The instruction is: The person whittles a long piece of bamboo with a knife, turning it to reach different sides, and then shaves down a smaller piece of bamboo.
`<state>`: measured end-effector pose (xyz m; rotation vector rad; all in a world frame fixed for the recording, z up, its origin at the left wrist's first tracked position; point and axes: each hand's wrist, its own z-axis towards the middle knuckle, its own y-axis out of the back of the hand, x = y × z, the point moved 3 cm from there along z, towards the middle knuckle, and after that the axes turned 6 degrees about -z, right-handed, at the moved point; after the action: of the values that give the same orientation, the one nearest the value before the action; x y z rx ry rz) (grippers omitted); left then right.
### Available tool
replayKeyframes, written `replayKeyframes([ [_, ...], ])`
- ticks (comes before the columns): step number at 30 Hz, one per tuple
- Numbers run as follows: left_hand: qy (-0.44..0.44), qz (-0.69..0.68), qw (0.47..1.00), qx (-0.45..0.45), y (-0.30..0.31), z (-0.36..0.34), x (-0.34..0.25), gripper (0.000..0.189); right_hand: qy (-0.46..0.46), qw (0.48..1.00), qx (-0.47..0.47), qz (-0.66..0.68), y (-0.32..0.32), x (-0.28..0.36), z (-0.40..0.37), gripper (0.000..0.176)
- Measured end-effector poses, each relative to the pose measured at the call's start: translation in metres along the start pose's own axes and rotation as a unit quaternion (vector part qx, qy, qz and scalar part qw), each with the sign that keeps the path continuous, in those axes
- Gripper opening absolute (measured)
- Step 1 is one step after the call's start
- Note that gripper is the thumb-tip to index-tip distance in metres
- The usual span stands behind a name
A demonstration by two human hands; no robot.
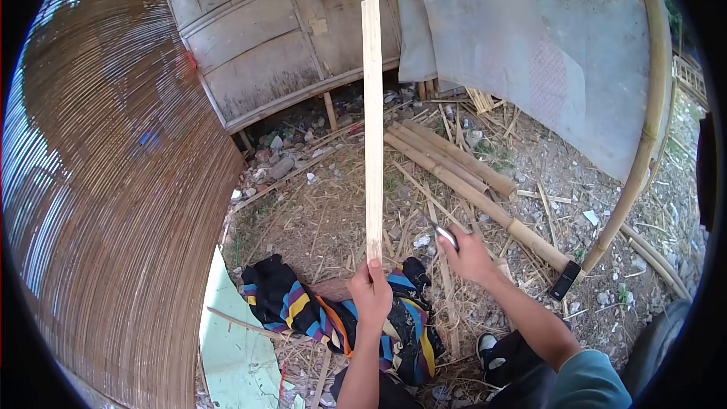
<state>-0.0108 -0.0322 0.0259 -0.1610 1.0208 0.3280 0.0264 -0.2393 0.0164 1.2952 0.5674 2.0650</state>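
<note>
left hand [371, 293] closed around the bottom end of a bamboo slat [372, 121]; slat stands near-upright over the lap, top end free and well above the grip; right hand [468, 257] closed on what looks like a knife [447, 237], only a short bit of metal shows, edge direction cannot be told.

risks as I read them:
- single low grip on a long slat; likely to sway or twist if the knife bites, and the cut runs off line
- knife sits near the left hand's fingers; a slip down the slat probably lands on the thumb or wrist
- slat edges look raw; splinters into the gripping palm
- striped cloth [303, 310] over the knees is thin cover if the knife drops
- ground [318, 220] is littered with offcuts and bamboo poles [454, 174]; poor footing; woven bamboo screen [113, 182] close on the left limits swing room
</note>
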Motion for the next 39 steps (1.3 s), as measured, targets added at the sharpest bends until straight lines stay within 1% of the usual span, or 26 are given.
replayKeyframes([
  [1,0.001,0.002,1.0,0.001,0.001,0.0,-0.001,0.042,-0.001,1.0,0.001,0.002,0.009,0.005,-0.001,0.032],
  [3,-0.006,0.004,1.0,0.003,0.003,-0.001,-0.006,0.039,0.004,0.999,-0.039,0.005,0.026,0.012,-0.003,0.029],
  [4,-0.004,0.005,1.0,0.004,0.003,-0.001,-0.007,0.039,0.026,0.998,-0.059,0.009,0.031,0.01,-0.002,0.027],
  [5,-0.008,0.015,1.0,0.008,0.004,-0.001,-0.007,0.039,0.023,0.998,-0.057,0.009,0.035,0.012,-0.001,0.027],
  [7,-0.012,0.028,0.999,0.016,0.005,-0.001,-0.01,0.039,0.106,0.985,-0.133,0.009,0.049,0.022,-0.003,0.026],
  [8,0.022,0.0,0.998,0.066,0.001,-0.001,-0.01,0.039,0.147,0.977,-0.153,0.009,0.053,0.027,-0.003,0.031],
  [9,0.054,-0.029,0.991,0.117,-0.004,-0.001,-0.01,0.039,0.144,0.977,-0.157,0.008,0.058,0.031,-0.001,0.031],
  [10,0.079,-0.064,0.982,0.161,-0.008,-0.002,-0.012,0.038,0.199,0.966,-0.156,-0.06,0.061,0.041,-0.001,0.036],
  [11,0.077,-0.066,0.981,0.167,-0.013,-0.003,-0.014,0.038,0.253,0.947,-0.153,-0.13,0.064,0.05,-0.001,0.04],
  [12,0.098,-0.096,0.976,0.169,-0.017,-0.005,-0.013,0.036,0.27,0.932,-0.141,-0.197,0.064,0.055,0.0,0.047],
  [13,0.119,-0.126,0.97,0.17,-0.021,-0.008,-0.013,0.035,0.265,0.932,-0.144,-0.2,0.068,0.06,0.001,0.047],
  [15,0.115,-0.138,0.968,0.176,-0.028,-0.011,-0.016,0.032,0.314,0.904,-0.104,-0.271,0.07,0.07,0.0,0.047],
  [20,0.075,-0.145,0.974,0.154,-0.037,-0.013,-0.005,0.027,0.318,0.896,-0.054,-0.305,0.061,0.062,-0.01,0.047],
  [21,0.06,-0.14,0.977,0.15,-0.037,-0.013,-0.001,0.026,0.318,0.895,-0.053,-0.308,0.063,0.062,-0.01,0.047],
  [22,0.015,-0.122,0.982,0.141,-0.039,-0.013,0.009,0.027,0.326,0.889,-0.054,-0.315,0.064,0.063,-0.01,0.048],
  [25,0.001,-0.118,0.984,0.132,-0.042,-0.016,0.022,0.027,0.346,0.874,-0.057,-0.336,0.073,0.062,-0.004,0.049],
  [27,0.004,-0.133,0.984,0.12,-0.045,-0.022,0.012,0.028,0.424,0.808,-0.085,-0.401,0.089,0.066,0.006,0.049],
  [29,0.011,-0.147,0.983,0.108,-0.048,-0.016,0.005,0.029,0.317,0.854,-0.158,-0.382,0.112,0.05,0.042,0.049],
  [30,0.004,-0.11,0.989,0.1,-0.05,-0.006,0.003,0.03,0.314,0.855,-0.152,-0.383,0.11,0.051,0.046,0.049],
  [31,-0.002,-0.072,0.993,0.092,-0.053,-0.001,0.004,0.031,0.269,0.873,-0.135,-0.384,0.105,0.054,0.05,0.048],
  [32,0.019,-0.093,0.992,0.083,-0.055,0.002,0.011,0.033,0.223,0.888,-0.122,-0.383,0.1,0.057,0.052,0.048],
  [33,0.021,-0.094,0.992,0.083,-0.056,-0.001,0.015,0.033,0.223,0.888,-0.12,-0.384,0.098,0.061,0.049,0.048],
  [35,0.011,-0.089,0.993,0.08,-0.054,-0.01,0.019,0.032,0.28,0.879,-0.06,-0.382,0.087,0.068,0.035,0.046],
  [36,0.008,-0.088,0.992,0.086,-0.053,-0.011,0.022,0.03,0.322,0.866,-0.039,-0.38,0.081,0.066,0.03,0.045],
  [37,0.006,-0.084,0.993,0.085,-0.052,-0.01,0.025,0.03,0.323,0.867,-0.041,-0.377,0.079,0.063,0.025,0.045],
  [39,0.032,-0.193,0.978,0.066,-0.05,-0.011,0.029,0.024,0.399,0.836,0.028,-0.376,0.071,0.06,0.014,0.046],
])
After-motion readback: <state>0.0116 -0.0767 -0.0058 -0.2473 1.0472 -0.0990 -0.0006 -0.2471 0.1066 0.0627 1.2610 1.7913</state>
